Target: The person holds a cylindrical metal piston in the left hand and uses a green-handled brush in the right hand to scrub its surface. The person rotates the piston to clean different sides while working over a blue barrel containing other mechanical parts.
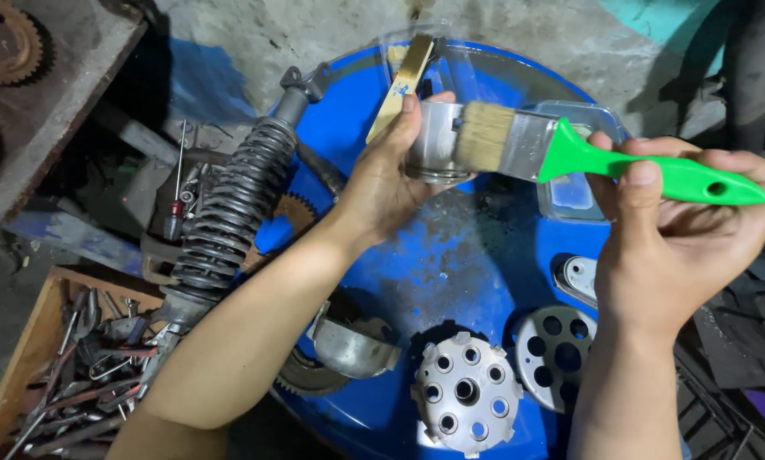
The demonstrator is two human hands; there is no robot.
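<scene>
Head view: nearest, a drilled clutch hub (466, 393) sits on the blue drum lid (450, 264). Above it the right hand (672, 234) wraps fingers around a green-handled brush (570, 153), bristles touching the metal cylinder (433, 140), which the left hand (391, 179) pinches steady.

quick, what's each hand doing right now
Left hand: closed around a short silver metal cylinder.
Right hand: closed on a green-handled flat paintbrush.
</scene>
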